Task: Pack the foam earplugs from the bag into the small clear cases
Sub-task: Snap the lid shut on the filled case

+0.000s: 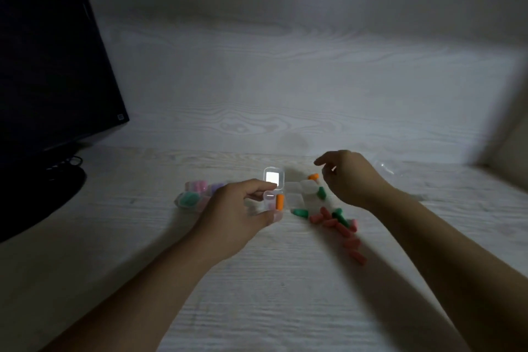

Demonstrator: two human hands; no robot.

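My left hand (238, 213) grips a small clear case (273, 201) with its lid up; one orange earplug (280, 202) lies inside it. My right hand (347, 177) hovers with loosely curled fingers just right of a loose orange earplug (313, 176) and holds nothing that I can see. Several empty clear cases (303, 194) stand between the hands. Green earplugs (300, 212) and several red ones (340, 227) lie scattered on the table under my right wrist. The clear bag (384, 167) lies behind my right hand.
Several filled cases with pink, purple and green earplugs (194, 194) sit left of my left hand. A dark monitor (48, 66) on its stand occupies the far left. The white wood-grain table (285, 294) meets a wall at the back.
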